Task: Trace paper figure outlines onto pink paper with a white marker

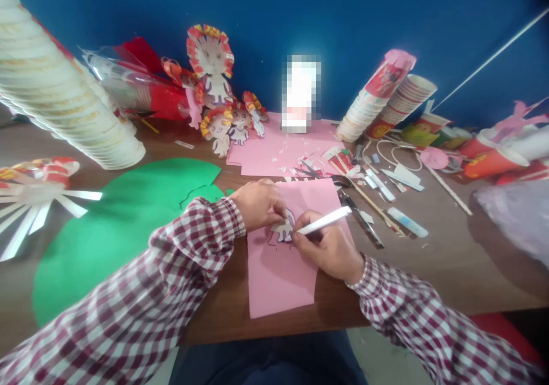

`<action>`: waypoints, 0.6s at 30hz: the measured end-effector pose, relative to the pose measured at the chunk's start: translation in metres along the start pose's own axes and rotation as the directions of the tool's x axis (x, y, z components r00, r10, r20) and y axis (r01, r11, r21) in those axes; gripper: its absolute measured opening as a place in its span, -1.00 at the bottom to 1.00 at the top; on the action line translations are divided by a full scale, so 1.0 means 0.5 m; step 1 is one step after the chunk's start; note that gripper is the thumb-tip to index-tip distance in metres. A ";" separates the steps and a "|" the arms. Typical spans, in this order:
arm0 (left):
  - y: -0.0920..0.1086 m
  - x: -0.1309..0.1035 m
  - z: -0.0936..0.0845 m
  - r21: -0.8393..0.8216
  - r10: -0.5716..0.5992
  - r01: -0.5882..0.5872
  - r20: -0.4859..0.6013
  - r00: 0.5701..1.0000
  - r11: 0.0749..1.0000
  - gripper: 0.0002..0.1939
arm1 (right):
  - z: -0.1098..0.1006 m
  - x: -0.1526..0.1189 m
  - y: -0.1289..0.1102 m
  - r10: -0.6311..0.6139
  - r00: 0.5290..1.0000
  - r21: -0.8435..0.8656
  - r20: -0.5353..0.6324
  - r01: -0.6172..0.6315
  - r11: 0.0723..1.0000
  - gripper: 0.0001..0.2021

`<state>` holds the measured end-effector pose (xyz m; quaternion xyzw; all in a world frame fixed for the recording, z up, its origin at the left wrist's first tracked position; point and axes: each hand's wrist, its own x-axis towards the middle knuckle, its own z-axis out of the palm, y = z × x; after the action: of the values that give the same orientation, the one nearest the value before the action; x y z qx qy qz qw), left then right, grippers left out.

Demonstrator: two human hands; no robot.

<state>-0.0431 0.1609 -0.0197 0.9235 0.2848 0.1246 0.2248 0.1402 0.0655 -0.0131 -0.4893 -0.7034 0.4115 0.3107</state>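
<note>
A pink sheet (283, 285) lies at the table's front edge, with dark pen lines on it. On the sheet is a small white paper cutout (283, 230) with short legs. My left hand (259, 203) reaches in from the left, its fingers closed at the top of the cutout and pressing or pinching it. In my right hand (328, 247) is a white pen (323, 221), gripped between thumb and fingers near its lower end, close to the cutout's right side. The pen's tip is hidden by my fingers.
A green sheet (124, 219) lies at left below a tall leaning cup stack (72, 82). Paper figures (218, 67) stand at the back, near a bright blurred-out upright object (300, 93). Scissors (311, 169), scraps, a black cutter (364, 222) and cup stacks (373, 96) are at right.
</note>
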 end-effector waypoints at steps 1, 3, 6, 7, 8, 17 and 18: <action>0.001 0.000 -0.001 -0.001 -0.002 0.002 0.001 1.000 1.000 -0.87 | 0.001 -0.001 0.001 -0.003 1.000 -0.007 0.002 0.003 1.000 -0.94; 0.001 0.000 -0.001 -0.003 -0.009 0.009 0.003 1.000 1.000 -0.87 | 0.003 -0.002 0.003 -0.004 1.000 -0.017 0.003 0.004 1.000 -0.94; 0.000 0.000 0.000 -0.003 -0.007 0.007 0.006 1.000 1.000 -0.87 | 0.002 -0.002 0.003 -0.004 1.000 -0.014 -0.002 0.004 1.000 -0.96; 0.000 -0.001 0.000 -0.004 -0.003 0.003 0.007 1.000 1.000 -0.87 | 0.002 -0.002 0.003 -0.002 1.000 -0.011 -0.003 0.002 1.000 -0.96; -0.001 -0.001 0.001 -0.003 0.001 -0.001 0.009 1.000 1.000 -0.87 | 0.001 -0.001 0.002 0.002 1.000 -0.008 -0.007 -0.002 1.000 -0.96; -0.001 0.000 0.001 -0.009 0.000 0.000 0.001 1.000 1.000 -0.87 | 0.002 -0.001 0.001 -0.002 1.000 0.012 0.003 0.002 1.000 -0.97; -0.001 0.000 0.000 -0.008 0.000 0.000 0.002 1.000 1.000 -0.87 | 0.002 -0.001 0.002 -0.005 1.000 0.009 0.005 0.005 1.000 -0.97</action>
<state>-0.0433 0.1612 -0.0201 0.9226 0.2842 0.1248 0.2290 0.1398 0.0649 -0.0147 -0.4854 -0.7035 0.4150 0.3120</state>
